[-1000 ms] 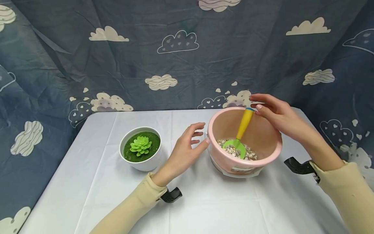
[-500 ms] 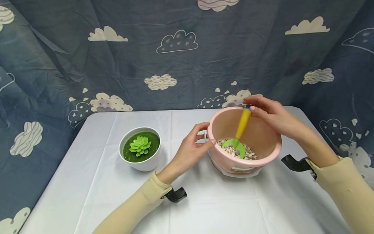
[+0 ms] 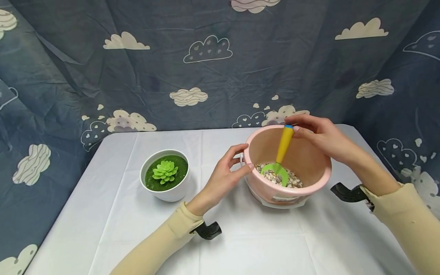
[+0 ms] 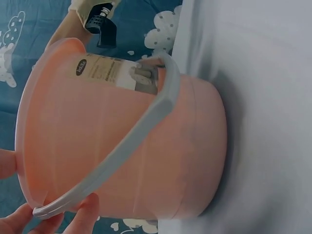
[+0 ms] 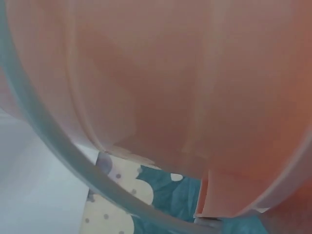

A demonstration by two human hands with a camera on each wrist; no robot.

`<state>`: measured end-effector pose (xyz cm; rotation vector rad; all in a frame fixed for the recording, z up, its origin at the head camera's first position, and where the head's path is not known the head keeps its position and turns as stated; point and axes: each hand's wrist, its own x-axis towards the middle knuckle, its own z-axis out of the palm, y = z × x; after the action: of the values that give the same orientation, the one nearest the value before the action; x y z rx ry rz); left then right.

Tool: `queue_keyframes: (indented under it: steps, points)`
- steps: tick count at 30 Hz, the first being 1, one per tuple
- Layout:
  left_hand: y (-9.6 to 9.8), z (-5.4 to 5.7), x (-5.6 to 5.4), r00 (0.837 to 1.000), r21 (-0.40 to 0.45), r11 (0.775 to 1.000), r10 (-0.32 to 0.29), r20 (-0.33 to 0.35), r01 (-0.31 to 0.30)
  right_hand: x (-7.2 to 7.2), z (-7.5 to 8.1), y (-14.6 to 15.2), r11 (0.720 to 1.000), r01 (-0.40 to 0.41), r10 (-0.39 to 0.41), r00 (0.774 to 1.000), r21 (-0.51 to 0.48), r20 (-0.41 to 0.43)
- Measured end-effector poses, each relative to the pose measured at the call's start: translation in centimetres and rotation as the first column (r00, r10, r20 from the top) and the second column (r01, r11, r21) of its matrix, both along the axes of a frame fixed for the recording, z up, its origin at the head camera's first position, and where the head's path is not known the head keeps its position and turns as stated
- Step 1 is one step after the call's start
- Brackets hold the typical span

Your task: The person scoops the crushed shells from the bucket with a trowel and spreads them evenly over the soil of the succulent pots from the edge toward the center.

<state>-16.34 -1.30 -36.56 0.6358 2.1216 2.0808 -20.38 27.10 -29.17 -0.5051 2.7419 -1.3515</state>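
A pink bucket [image 3: 252, 179] with a grey bail handle [image 4: 131, 136] stands on the table, shell-like bits [image 3: 273, 176] in its bottom. My left hand [image 3: 221, 177] holds its left rim, thumb at the near side and fingers by the handle's pivot. Leaning in the bucket is a toy shovel [image 3: 284, 145] with a yellow handle, blue end cap and green blade resting in the bits. My right hand [image 3: 321, 133] pinches the top of that handle between thumb and fingers. In the right wrist view, the bucket's wall [image 5: 146, 83] hides the fingers.
A white pot [image 3: 173, 195] with a green succulent [image 3: 165, 171] stands to the left of my left hand. White cloth covers the table [image 3: 240, 244]. Behind it hangs a dark blue cloth [image 3: 154, 76] with clouds.
My left hand has moved right onto the bucket's rim. My right hand has shifted left and closed on the shovel's handle, whose top has tipped slightly left.
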Motion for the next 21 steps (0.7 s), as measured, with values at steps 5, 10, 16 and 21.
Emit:
queue_keyframes:
  steps: [5, 10, 16, 21]
  points:
    - [0.2, -0.1, 0.0, 0.998, 0.096, 0.995, -0.038, 0.048, 0.033, 0.3, 0.2, -0.1, 0.999, -0.037, 0.039, 0.998, -0.040, 0.051]
    - [0.4, -0.1, 0.0, 0.995, 0.140, 0.989, -0.049, 0.084, 0.037, 0.7, 0.2, -0.2, 0.994, -0.078, 0.086, 0.989, -0.072, 0.120]
    - [0.5, -0.3, 0.0, 0.997, 0.123, 0.992, -0.041, 0.072, 0.031, 1.0, 0.0, -0.3, 0.987, -0.128, 0.140, 0.982, -0.102, 0.125]
    - [0.5, -0.3, -0.2, 0.998, 0.103, 0.994, -0.035, 0.060, 0.028, 1.3, -0.2, -0.5, 0.979, -0.167, 0.181, 0.975, -0.112, 0.129]
